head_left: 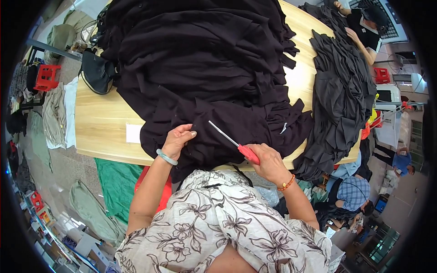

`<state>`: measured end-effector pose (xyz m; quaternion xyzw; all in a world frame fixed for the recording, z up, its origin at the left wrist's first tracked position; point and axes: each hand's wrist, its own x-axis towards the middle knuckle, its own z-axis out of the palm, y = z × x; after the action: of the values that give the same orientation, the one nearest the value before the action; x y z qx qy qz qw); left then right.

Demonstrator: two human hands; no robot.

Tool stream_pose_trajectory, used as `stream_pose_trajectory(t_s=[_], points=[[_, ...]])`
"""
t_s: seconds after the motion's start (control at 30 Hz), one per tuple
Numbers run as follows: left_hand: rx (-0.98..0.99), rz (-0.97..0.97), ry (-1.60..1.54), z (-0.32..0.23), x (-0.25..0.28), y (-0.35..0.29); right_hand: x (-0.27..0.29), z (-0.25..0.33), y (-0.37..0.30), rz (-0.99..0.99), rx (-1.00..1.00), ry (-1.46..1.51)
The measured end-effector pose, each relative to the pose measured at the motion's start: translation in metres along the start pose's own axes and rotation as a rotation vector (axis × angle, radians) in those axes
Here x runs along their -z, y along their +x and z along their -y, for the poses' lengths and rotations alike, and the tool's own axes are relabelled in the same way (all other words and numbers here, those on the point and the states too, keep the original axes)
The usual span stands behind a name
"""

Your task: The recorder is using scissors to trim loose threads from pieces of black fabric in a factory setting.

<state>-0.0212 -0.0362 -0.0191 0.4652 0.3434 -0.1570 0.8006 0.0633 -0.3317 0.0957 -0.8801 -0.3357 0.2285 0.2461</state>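
A large heap of dark, nearly black garments (pixel 195 50) covers the table in front of me. On its near edge, one dark garment (pixel 218 113) lies spread out. My left hand (pixel 176 141), with a pale bangle at the wrist, rests on this garment, thumb and fingertips drawn together on the cloth; whether something small is between them is hard to see. My right hand (pixel 269 163), wearing a beaded bracelet, is closed around a red-handled tool (pixel 248 154). Its long, thin metal shaft points up and left above the garment. A small white label (pixel 284 128) shows on the cloth to the right.
The wooden table (pixel 100 118) bears a white paper (pixel 133 133) and a black cap-like item (pixel 95 72) on the left. Another dark garment pile (pixel 341 100) lies to the right, with a co-worker (pixel 364 29) beyond. Green cloth (pixel 116 182) and a red stool (pixel 47 77) stand left.
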Motion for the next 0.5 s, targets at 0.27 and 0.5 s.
stream_pose_trajectory(t_s=[0.27,0.5], points=[[-0.288,-0.052,-0.007,0.002,-0.018,0.011,0.003,0.016,0.003,0.058,0.015,-0.091],[-0.291,-0.081,-0.042,0.003,-0.021,0.011,0.012,0.028,0.008,0.237,-0.11,-0.149]])
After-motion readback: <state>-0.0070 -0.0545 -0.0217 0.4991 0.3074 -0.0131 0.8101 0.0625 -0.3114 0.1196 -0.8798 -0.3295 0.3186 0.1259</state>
